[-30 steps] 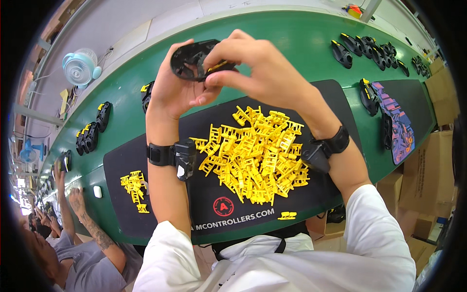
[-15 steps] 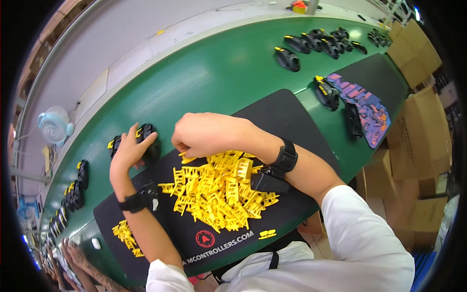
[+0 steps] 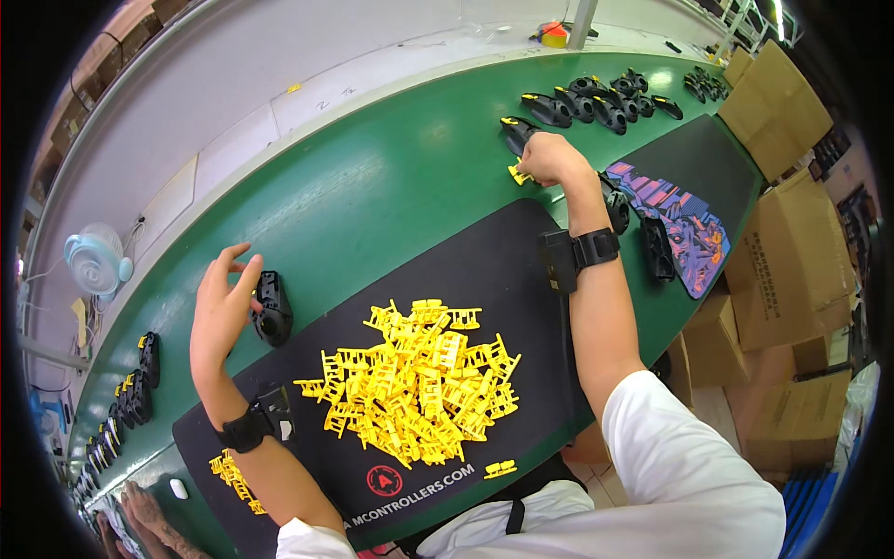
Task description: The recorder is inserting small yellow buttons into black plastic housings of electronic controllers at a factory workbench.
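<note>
My right hand (image 3: 556,160) reaches over the far side of the green bench, fingers pinched on a small yellow plastic clip (image 3: 520,174). Just beyond it lies a black curved plastic shell (image 3: 519,136) with a yellow part at its end. My left hand (image 3: 222,303) is at the left, thumb and forefinger apart, beside another black shell (image 3: 273,312) standing at the mat's edge. Whether a fingertip touches that shell I cannot tell. Between my arms a heap of yellow clips (image 3: 419,382) covers the middle of the black mat (image 3: 507,265).
More black shells (image 3: 610,114) lie at the far right, and a row of them (image 3: 135,396) runs down the left. A patterned purple mat (image 3: 684,228) and cardboard boxes (image 3: 792,242) are on the right. Another person's hands (image 3: 142,512) show at lower left; a fan (image 3: 96,264) stands behind.
My right hand has moved from the yellow heap to the far right with a yellow clip. My left hand's fingers stay spread near the shells. The whole view has shifted slightly.
</note>
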